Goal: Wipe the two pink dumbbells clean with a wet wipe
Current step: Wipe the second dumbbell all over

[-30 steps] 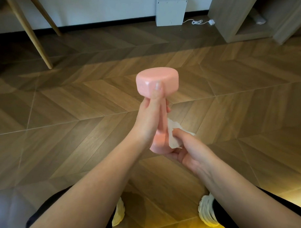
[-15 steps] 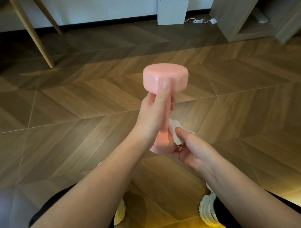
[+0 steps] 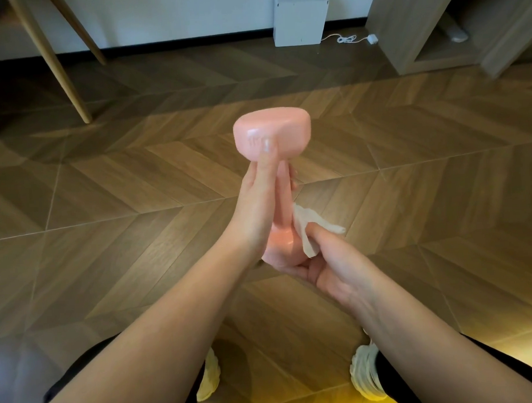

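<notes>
Dumbbell of smooth pink plastic (image 3: 271,134) stands upright, left hand (image 3: 260,207) gripping its handle; right hand (image 3: 327,259) pinches crumpled white wet wipe (image 3: 308,230) against near head.

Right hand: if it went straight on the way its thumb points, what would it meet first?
The right hand would first meet the wet wipe under its thumb, then the pink dumbbell just behind it, though depth is hard to judge.

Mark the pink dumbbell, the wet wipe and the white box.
pink dumbbell (image 3: 286,131): head view, side of its upper end.
wet wipe (image 3: 303,221): head view, crumpled part beside the handle.
white box (image 3: 300,19): head view, its front face.
</notes>
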Demonstrator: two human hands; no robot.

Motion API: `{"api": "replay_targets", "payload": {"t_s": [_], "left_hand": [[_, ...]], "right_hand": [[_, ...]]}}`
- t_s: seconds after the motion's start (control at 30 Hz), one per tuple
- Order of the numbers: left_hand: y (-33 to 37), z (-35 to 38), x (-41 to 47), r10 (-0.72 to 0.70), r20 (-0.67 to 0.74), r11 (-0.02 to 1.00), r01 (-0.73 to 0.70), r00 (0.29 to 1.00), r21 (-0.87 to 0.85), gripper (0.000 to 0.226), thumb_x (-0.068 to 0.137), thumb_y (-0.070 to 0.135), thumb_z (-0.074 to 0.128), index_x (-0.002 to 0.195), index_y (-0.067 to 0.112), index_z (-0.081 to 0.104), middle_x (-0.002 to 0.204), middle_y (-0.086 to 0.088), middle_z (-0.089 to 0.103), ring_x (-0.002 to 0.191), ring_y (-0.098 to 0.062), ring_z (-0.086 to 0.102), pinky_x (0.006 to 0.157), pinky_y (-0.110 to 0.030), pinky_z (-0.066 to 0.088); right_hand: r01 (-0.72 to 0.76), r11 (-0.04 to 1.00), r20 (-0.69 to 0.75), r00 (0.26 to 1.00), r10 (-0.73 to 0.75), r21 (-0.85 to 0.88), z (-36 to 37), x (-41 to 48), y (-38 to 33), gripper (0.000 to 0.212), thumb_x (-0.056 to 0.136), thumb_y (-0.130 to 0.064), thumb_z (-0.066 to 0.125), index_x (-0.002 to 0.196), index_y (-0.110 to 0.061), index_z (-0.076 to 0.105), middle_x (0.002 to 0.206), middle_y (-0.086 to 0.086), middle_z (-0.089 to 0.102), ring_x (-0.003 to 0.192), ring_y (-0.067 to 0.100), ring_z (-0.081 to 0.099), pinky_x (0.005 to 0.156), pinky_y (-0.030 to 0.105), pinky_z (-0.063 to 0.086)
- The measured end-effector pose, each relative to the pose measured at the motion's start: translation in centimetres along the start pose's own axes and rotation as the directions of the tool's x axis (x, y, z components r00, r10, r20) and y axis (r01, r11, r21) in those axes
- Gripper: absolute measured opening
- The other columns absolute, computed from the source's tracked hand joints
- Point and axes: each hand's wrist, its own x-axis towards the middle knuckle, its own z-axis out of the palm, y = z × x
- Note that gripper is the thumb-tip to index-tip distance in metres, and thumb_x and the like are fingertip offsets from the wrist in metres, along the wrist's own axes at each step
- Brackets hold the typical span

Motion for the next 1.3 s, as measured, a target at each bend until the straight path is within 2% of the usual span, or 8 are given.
{"api": "replay_targets", "payload": {"t_s": [0.23,0.5,0.63,0.77,0.9,1.03,1.17,1.3], "left_hand": [[-0.2,0.3,-0.3,0.017,0.207,0.989,0.014,0.978,-0.150,0.101,0.075,0.085,0.024,0.087,-0.009,0.060,0.060,-0.008,0.051,0.054,-0.019,0.043,0.054,-0.031,0.038],[-0.7,0.3,-0.2,-0.006,0.054,0.995,0.001,0.999,0.095,0.093,0.066,0.083,0.043,0.118,0.009,0.063,0.088,0.007,0.068,0.084,0.001,0.067,0.075,-0.014,0.048],[0.0,0.6,-0.3,0.027,0.072,1.000,-0.028,0.997,0.008,0.086,0.072,0.085,0.031,0.081,0.005,0.062,0.068,-0.002,0.058,0.064,-0.015,0.054,0.066,-0.028,0.043],[0.5,0.3,-0.4,0.025,0.143,0.960,0.016,0.989,-0.280,0.091,0.088,0.077,0.015,0.089,0.006,0.073,0.063,-0.015,0.053,0.053,-0.018,0.049,0.052,-0.031,0.043],[0.2,0.3,-0.5,-0.044,0.077,0.999,0.045,0.996,-0.013,0.095,0.071,0.085,0.031,0.098,0.000,0.066,0.079,-0.009,0.061,0.075,-0.022,0.055,0.076,-0.039,0.044],[0.5,0.4,-0.6,-0.040,-0.009,0.998,0.041,0.999,0.046,0.075,0.058,0.079,0.051,0.093,0.013,0.060,0.081,-0.001,0.057,0.076,-0.015,0.055,0.078,-0.032,0.046],[0.6,0.5,-0.6,0.007,-0.027,0.999,-0.008,1.000,-0.043,0.075,0.062,0.081,0.046,0.075,0.008,0.058,0.064,-0.007,0.051,0.060,-0.018,0.046,0.066,-0.037,0.040],[0.2,0.8,-1.0,0.029,0.077,0.973,-0.011,0.997,-0.232,0.080,0.070,0.083,0.033,0.076,0.013,0.071,0.074,-0.018,0.049,0.051,-0.015,0.040,0.052,-0.032,0.033]], "right_hand": [[-0.034,0.996,-0.046,0.998,0.031,-0.083,0.7,0.5,1.1,0.021,0.098,-0.034,0.056,0.108,-0.022,0.070,0.095,0.003,0.078,0.091,0.021,0.075,0.073,0.045,0.062],[0.033,0.999,-0.026,0.999,-0.032,0.028,-0.3,0.8,0.4,0.027,0.098,-0.008,0.048,0.119,-0.008,0.065,0.100,0.012,0.077,0.091,0.023,0.075,0.073,0.047,0.061],[0.031,0.999,-0.042,0.999,-0.031,0.010,-0.1,1.1,0.6,0.021,0.099,-0.019,0.054,0.110,-0.017,0.072,0.096,0.007,0.078,0.085,0.018,0.075,0.065,0.041,0.063],[0.002,1.000,-0.067,0.998,-0.002,-0.003,-0.2,1.3,1.2,0.012,0.092,-0.015,0.064,0.087,-0.016,0.075,0.076,0.001,0.077,0.063,0.013,0.073,0.050,0.027,0.056],[0.077,0.997,-0.102,0.992,-0.077,-0.003,-0.7,1.3,0.8,0.031,0.092,-0.005,0.057,0.075,-0.016,0.079,0.068,-0.002,0.075,0.060,0.008,0.072,0.050,0.028,0.057],[0.086,0.996,-0.127,0.988,-0.084,0.012,-0.8,1.1,0.2,0.022,0.090,-0.001,0.055,0.107,-0.006,0.068,0.080,0.007,0.077,0.069,0.017,0.075,0.057,0.036,0.060],[0.053,0.997,-0.083,0.995,-0.058,-0.062,-0.3,0.8,0.8,0.010,0.096,-0.016,0.060,0.101,-0.012,0.068,0.077,0.004,0.077,0.068,0.014,0.075,0.056,0.031,0.060],[-0.132,0.985,0.004,0.991,0.133,-0.107,0.3,0.4,1.1,0.020,0.093,-0.035,0.064,0.096,-0.017,0.072,0.097,0.009,0.077,0.093,0.028,0.074,0.085,0.051,0.058]]}}
